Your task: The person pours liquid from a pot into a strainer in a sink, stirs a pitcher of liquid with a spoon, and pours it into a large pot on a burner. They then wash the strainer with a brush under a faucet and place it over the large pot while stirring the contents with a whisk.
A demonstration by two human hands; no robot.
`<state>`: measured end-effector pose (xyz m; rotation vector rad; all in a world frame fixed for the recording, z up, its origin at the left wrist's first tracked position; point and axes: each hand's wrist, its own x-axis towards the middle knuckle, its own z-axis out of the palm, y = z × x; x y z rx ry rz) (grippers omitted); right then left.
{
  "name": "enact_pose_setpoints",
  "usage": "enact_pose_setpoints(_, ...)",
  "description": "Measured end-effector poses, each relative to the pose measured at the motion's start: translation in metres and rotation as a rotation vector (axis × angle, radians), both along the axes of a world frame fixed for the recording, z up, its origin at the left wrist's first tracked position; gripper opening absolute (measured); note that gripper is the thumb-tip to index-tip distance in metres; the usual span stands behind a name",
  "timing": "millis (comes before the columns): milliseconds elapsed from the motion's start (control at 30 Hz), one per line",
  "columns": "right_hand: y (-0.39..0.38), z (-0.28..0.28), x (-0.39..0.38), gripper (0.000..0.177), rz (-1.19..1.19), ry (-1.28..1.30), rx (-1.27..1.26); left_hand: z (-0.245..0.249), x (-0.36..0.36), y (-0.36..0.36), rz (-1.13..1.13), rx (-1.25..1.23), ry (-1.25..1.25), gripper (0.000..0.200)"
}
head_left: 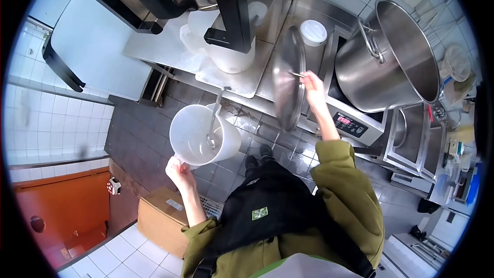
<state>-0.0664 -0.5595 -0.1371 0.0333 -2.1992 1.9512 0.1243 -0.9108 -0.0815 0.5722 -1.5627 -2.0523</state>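
My left hand (180, 172) is closed on the rim or handle of a large translucent plastic pitcher (229, 139), held out over the floor. Inside the pitcher leans a metal ladle (212, 123), its hooked end above the rim. My right hand (314, 88) grips the handle of a round metal lid (288, 82), which is tilted almost on edge beside the counter. To the right of the lid, a tall steel stockpot (375, 67) stands uncovered on an induction cooker (350, 122) with a lit red display. The pot's contents are hidden.
A white-lidded tub (313, 32) sits behind the metal lid. Another translucent pitcher (231, 56) stands on the steel counter (157, 46), under a dark appliance frame (234, 15). A steel sink (406, 134) lies to the right. On the floor at left is a cardboard box (159, 219).
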Motion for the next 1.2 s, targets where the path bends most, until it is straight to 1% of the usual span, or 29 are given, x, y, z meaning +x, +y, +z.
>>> enact_pose_setpoints(67, 0.014, 0.042, 0.03, 0.011, 0.02, -0.009, -0.059, 0.0, -0.01, 0.008, -0.031, -0.05, -0.048, 0.035)
enact_pose_setpoints(100, 0.024, 0.056, 0.045, 0.012, -0.001, -0.024, -0.094, -0.01, -0.015, 0.01, -0.084, -0.158, -0.077, 0.036)
enact_pose_setpoints(133, 0.034, 0.069, 0.061, 0.013, -0.024, -0.039, -0.128, -0.004, -0.025, 0.026, -0.149, -0.162, -0.039, 0.032)
enact_pose_setpoints(167, 0.042, 0.086, 0.078, 0.012, -0.051, -0.085, -0.169, -0.003, -0.037, 0.04, -0.181, -0.22, -0.088, 0.027)
enact_pose_setpoints(233, 0.061, 0.102, 0.111, 0.011, -0.089, -0.132, -0.212, -0.007, -0.061, 0.065, -0.359, -0.274, -0.184, 0.021)
enact_pose_setpoints(267, 0.072, 0.107, 0.125, 0.011, -0.099, -0.131, -0.215, -0.012, -0.076, 0.082, -0.406, -0.209, -0.194, 0.023)
enact_pose_setpoints(367, 0.086, 0.133, 0.16, 0.01, -0.106, -0.245, -0.116, -0.052, -0.118, 0.123, -0.624, -0.136, -0.101, 0.021)
enact_pose_setpoints(400, 0.087, 0.138, 0.17, 0.01, -0.126, -0.287, -0.1, -0.047, -0.128, 0.143, -0.595, -0.053, -0.058, 0.02)
enact_pose_setpoints(433, 0.089, 0.139, 0.181, 0.011, -0.116, -0.308, -0.182, -0.068, -0.144, 0.15, -0.706, -0.164, 0.018, 0.019)
enact_pose_setpoints(467, 0.086, 0.147, 0.189, 0.011, -0.147, -0.392, -0.144, -0.071, -0.155, 0.16, -0.77, -0.157, 0.02, 0.018)
enact_pose_setpoints(533, 0.076, 0.151, 0.198, 0.013, -0.138, -0.385, -0.138, -0.07, -0.175, 0.182, -0.766, -0.069, 0.052, 0.02)
enact_pose_setpoints(567, 0.073, 0.149, 0.204, 0.015, -0.122, -0.393, -0.139, -0.064, -0.184, 0.181, -0.821, -0.115, -0.006, 0.022)
enact_pose_setpoints(600, 0.067, 0.146, 0.207, 0.017, -0.101, -0.399, -0.142, -0.067, -0.192, 0.185, -0.846, -0.084, -0.024, 0.027)
enact_pose_setpoints(633, 0.052, 0.154, 0.204, 0.021, -0.048, -0.4, -0.109, -0.071, -0.201, 0.186, -0.845, -0.203, -0.028, 0.033)
enact_pose_setpoints(667, 0.035, 0.159, 0.202, 0.019, -0.012, -0.434, -0.121, -0.054, -0.204, 0.176, -0.904, -0.39, -0.026, 0.038)
enact_pose_setpoints(733, -0.003, 0.166, 0.195, 0.015, 0.049, -0.504, -0.01, -0.07, -0.21, 0.161, -0.854, -0.345, 0.216, 0.039)
enact_pose_setpoints(767, -0.02, 0.164, 0.194, 0.012, 0.1, -0.543, 0.051, -0.07, -0.205, 0.136, -0.808, -0.42, 0.266, 0.037)
enact_pose_setpoints(800, -0.047, 0.164, 0.187, 0.014, 0.135, -0.521, 0.18, -0.073, -0.194, 0.104, -0.764, -0.491, 0.313, 0.035)
enact_pose_setpoints(867, -0.098, 0.158, 0.173, 0.016, 0.149, -0.566, 0.284, -0.107, -0.167, 0.017, -0.921, -0.383, 0.063, 0.035)
enact_pose_setpoints(900, -0.129, 0.155, 0.161, 0.017, 0.166, -0.573, 0.285, -0.13, -0.15, -0.034, -0.952, -0.32, -0.094, 0.033)
enact_pose_setpoints(933, -0.161, 0.152, 0.153, 0.017, 0.182, -0.582, 0.283, -0.162, -0.13, -0.088, -0.992, -0.206, -0.232, 0.031)
enact_pose_setpoints(967, -0.193, 0.143, 0.144, 0.019, 0.183, -0.553, 0.354, -0.165, -0.108, -0.146, -1.01, -0.205, -0.265, 0.031)
enact_pose_setpoints(1000, -0.229, 0.142, 0.132, 0.018, 0.22, -0.508, 0.52, -0.212, -0.088, -0.202, -0.939, -0.211, -0.306, 0.029)
enact_pose_setpoints(1033, -0.266, 0.142, 0.119, 0.018, 0.274, -0.484, 0.588, -0.212, -0.072, -0.253, -0.873, -0.277, -0.421, 0.027)
enact_pose_setpoints(1067, -0.303, 0.142, 0.106, 0.019, 0.328, -0.465, 0.654, -0.207, -0.054, -0.3, -0.759, -0.355, -0.48, 0.027)
enact_pose_setpoints(1100, -0.341, 0.141, 0.094, 0.019, 0.376, -0.438, 0.643, -0.219, -0.038, -0.346, -0.681, -0.307, -0.565, 0.026)
enact_pose_setpoints(1133, -0.375, 0.138, 0.08, 0.02, 0.421, -0.407, 0.632, -0.208, -0.029, -0.382, -0.596, -0.295, -0.661, 0.024)
enact_pose_setpoints(1167, -0.406, 0.129, 0.062, 0.021, 0.472, -0.334, 0.59, -0.217, -0.02, -0.419, -0.519, -0.335, -0.606, 0.024)
enact_pose_setpoints(1200, -0.434, 0.12, 0.04, 0.022, 0.518, -0.257, 0.55, -0.213, -0.017, -0.449, -0.482, -0.35, -0.599, 0.023)
